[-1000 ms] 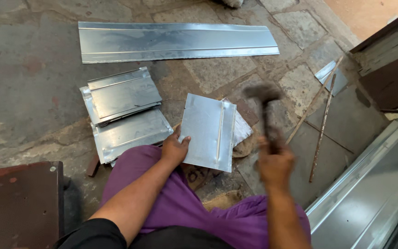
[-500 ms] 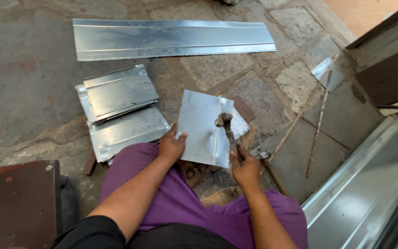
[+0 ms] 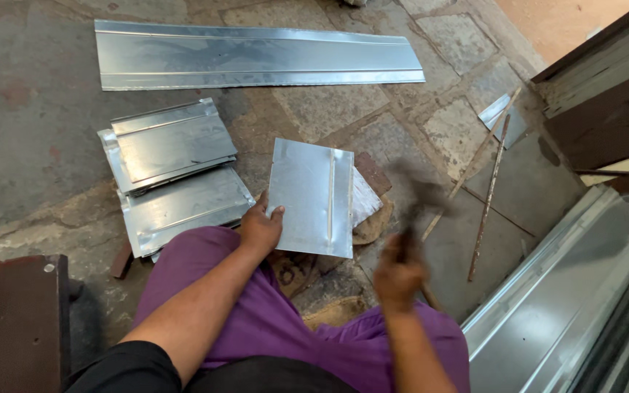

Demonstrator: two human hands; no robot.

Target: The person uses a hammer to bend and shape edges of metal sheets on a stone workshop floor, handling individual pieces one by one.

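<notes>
While raised, hammer (image 3: 410, 211) head-up, upright.

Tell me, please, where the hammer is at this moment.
In the head view the hammer is raised in the right hand, blurred, just right of the small metal sheet that the left hand steadies.

1 head-worn camera looks steeply down from above the seated person's lap, facing forward over a stone floor (image 3: 45, 124). Purple-clad knees fill 6 o'clock, a long metal strip (image 3: 256, 54) lies far off at 12 o'clock, and both forearms sit close to the lens.
</notes>
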